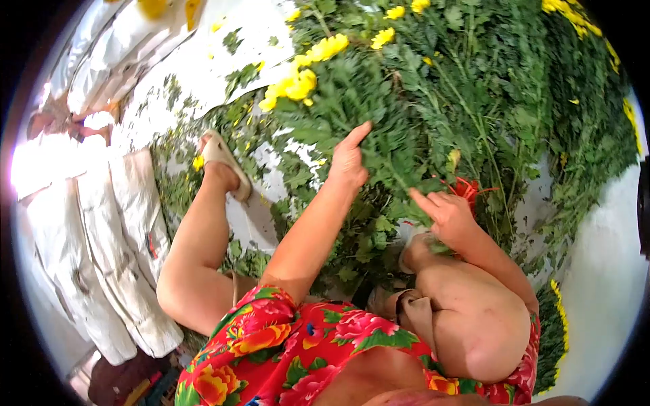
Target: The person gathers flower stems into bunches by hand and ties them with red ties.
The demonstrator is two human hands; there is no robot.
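Observation:
A bunch of yellow chrysanthemums (294, 86) with leafy green stems lies across my left hand (349, 161). My left hand is closed round the stems, its thumb laid along the top and the other fingers hidden beneath. The flower heads point to the upper left. At the lower end of the stems is my right hand (448, 215), its index finger stretched out towards them and the others partly bent. I see nothing held in it. Just beyond its knuckles sit some red ties (467, 189).
A large heap of cut chrysanthemums (474, 74) covers the upper right. Loose leaves (298, 169) litter the white floor sheet. White wrapped bundles (101, 250) lie at the left. My sandalled foot (223, 162) rests among the leaves. More yellow flowers (560, 325) edge the lower right.

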